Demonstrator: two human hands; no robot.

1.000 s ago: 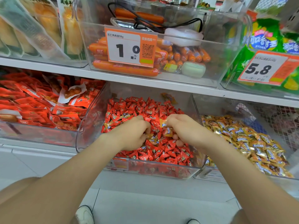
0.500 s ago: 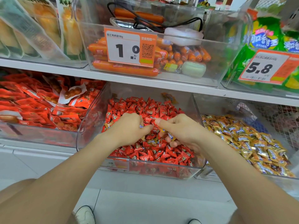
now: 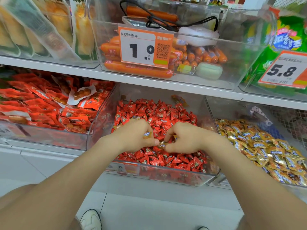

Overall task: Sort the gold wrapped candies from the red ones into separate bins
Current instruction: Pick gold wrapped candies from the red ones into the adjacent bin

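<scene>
While both hands work low in the middle bin, gold pieces are still mixed into the red candies.

Left hand: fingers curled round a gold candy, its blue label peeking out by the thumb.

Right hand: fingers also curled, thumb and forefinger pinching a second gold candy where the two thumbs nearly meet. Whether the left thumb also bears on it, cannot tell.

Both hands sit nearer the bin's front edge than its back wall. One stray gold wrapper lies by the back wall, and a few more lie at the left edge. The sorted gold candies are heaped in the right bin, just beside.

Risks, as judged:
- The foil is slick and the pinch small, so a piece may slip on the carry over the shared wall and drop back among the reds.
- A crowded left fist may shed a piece when it opens.
- Raking fingers could drag a red one along into the gold heap.
- The back-wall stray is easy to miss.
</scene>
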